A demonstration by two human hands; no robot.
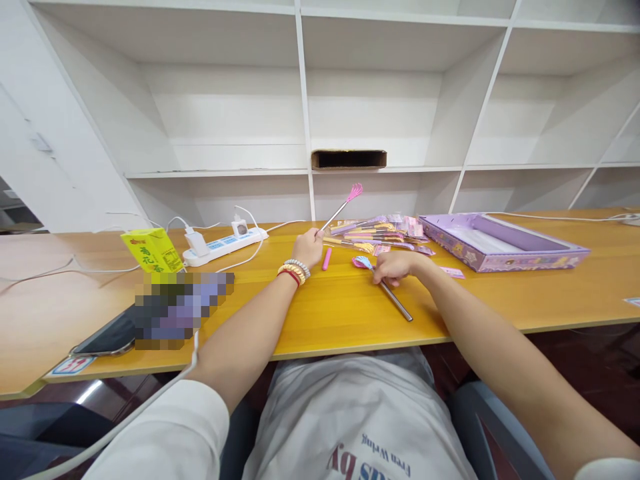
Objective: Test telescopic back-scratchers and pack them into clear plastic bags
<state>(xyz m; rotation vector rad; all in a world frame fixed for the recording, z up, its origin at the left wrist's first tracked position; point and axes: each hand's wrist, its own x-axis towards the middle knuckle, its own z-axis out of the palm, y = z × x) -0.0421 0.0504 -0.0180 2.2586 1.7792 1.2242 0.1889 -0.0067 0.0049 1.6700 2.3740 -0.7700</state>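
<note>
My left hand (309, 248) is closed around the thin metal rod of a back scratcher with a pink claw-shaped head (355, 192), which points up and away over the table. A short pink stick (327, 259) is just right of that hand. My right hand (394, 267) has its fingers curled on a second back scratcher, whose metal handle (399, 303) slants toward the table's front edge. Its light blue head (363, 262) shows left of the fingers, beside a bit of pink. Behind both hands lies a pile of wrapped back scratchers (377, 230) in purple, yellow and pink.
A shallow purple box (520, 261) stands on the table (330, 320) at right. To the left are a yellow drink carton (153, 252), a white power strip (225, 247) with cables, and a dark phone (107, 333). White shelves (230, 107) rise behind, holding an open cardboard box (349, 159).
</note>
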